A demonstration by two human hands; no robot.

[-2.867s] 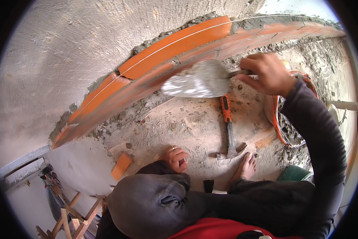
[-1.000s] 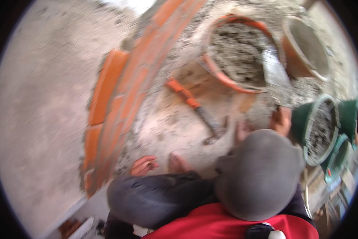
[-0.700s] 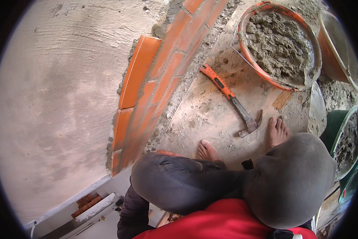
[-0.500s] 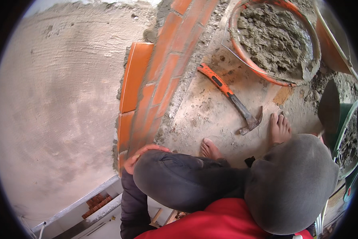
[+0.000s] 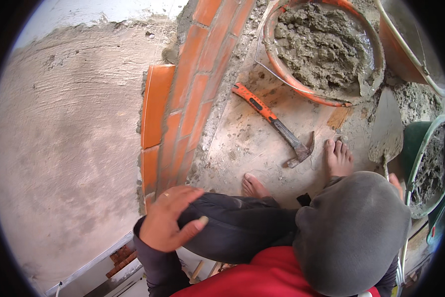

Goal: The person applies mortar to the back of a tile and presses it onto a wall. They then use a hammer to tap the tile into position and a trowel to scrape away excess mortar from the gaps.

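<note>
My left hand (image 5: 169, 218) is raised beside my left knee, its fingers apart and nothing in them. Beyond it runs a low brick wall (image 5: 201, 89), with an orange brick (image 5: 156, 106) at the end of the top course along a thin string line. My right hand (image 5: 395, 185) shows only in part past my right knee, gripping a trowel (image 5: 385, 123). The trowel's grey, mortar-smeared blade points away from me, between my right foot and a green bucket (image 5: 414, 148). The trowel's handle is mostly hidden by the knee.
A claw hammer (image 5: 273, 123) with an orange and black handle lies on the dusty board ahead of my feet. An orange tub (image 5: 274, 64) of wet mortar stands beyond it, with another orange bucket (image 5: 398, 49) at its right. A plastered wall (image 5: 79, 138) rises at left.
My left hand has lifted off the left knee and opened its fingers. The trowel in my right hand has swung leftward, its blade now showing broad side. The view has shifted slightly.
</note>
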